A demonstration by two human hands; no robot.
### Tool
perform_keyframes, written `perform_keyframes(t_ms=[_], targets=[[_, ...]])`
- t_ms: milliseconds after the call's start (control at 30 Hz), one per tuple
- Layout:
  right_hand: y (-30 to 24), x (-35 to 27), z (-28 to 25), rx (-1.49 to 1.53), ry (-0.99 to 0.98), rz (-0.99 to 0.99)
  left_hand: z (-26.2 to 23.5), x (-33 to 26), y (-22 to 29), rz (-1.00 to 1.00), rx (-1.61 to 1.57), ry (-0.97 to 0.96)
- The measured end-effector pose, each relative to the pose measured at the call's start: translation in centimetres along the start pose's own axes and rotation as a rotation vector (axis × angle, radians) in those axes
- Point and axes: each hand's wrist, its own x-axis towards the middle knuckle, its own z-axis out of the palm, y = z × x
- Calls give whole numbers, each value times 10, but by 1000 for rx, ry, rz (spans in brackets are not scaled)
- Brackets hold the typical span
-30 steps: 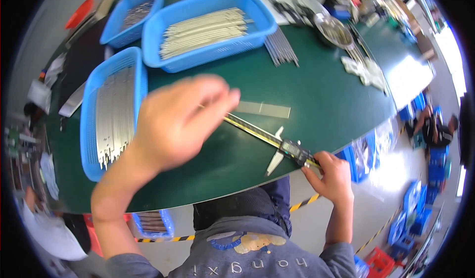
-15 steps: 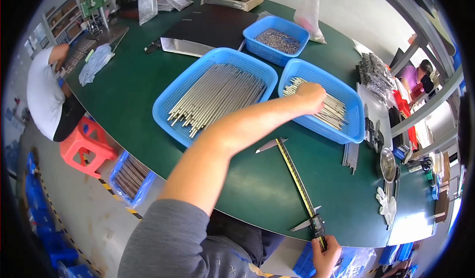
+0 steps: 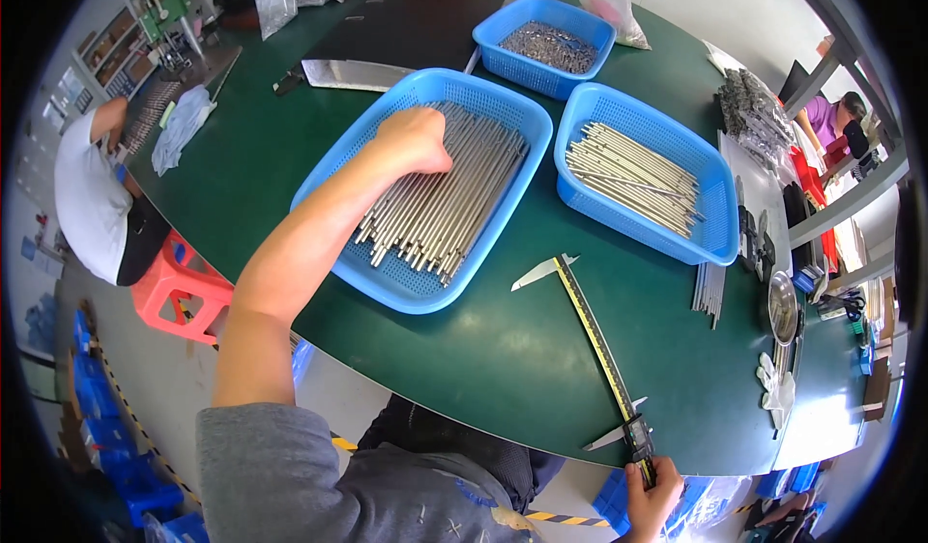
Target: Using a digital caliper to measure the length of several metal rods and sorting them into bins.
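Note:
My left hand (image 3: 414, 139) reaches into the nearest blue basket (image 3: 387, 287) and rests with curled fingers on the pile of long metal rods (image 3: 454, 205) inside it; whether it grips a rod is hidden. My right hand (image 3: 650, 483) is at the table's near edge, closed around the sliding head of a long metal caliper (image 3: 597, 345) that lies flat on the green table (image 3: 503, 369). A second blue basket (image 3: 710, 239) to the right holds more metal rods (image 3: 633, 176).
A smaller blue basket (image 3: 488, 45) of small metal parts stands farther back. A loose bundle of rods (image 3: 709, 287) lies right of the caliper. A seated person in white (image 3: 92, 190) works at the left, beside a red stool (image 3: 179, 287). Another person (image 3: 836, 118) sits far right.
My left hand has moved from the right-hand basket over to the nearest basket of rods. My right hand has stayed on the caliper. The view has shifted.

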Motion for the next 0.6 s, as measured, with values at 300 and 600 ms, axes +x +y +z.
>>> perform_keyframes(t_ms=[300,600], targets=[[13,0,16,74,155,-75,10,8,-4,-80,8,71],[11,0,14,37,149,-59,38,53,16,613,-166,378]])
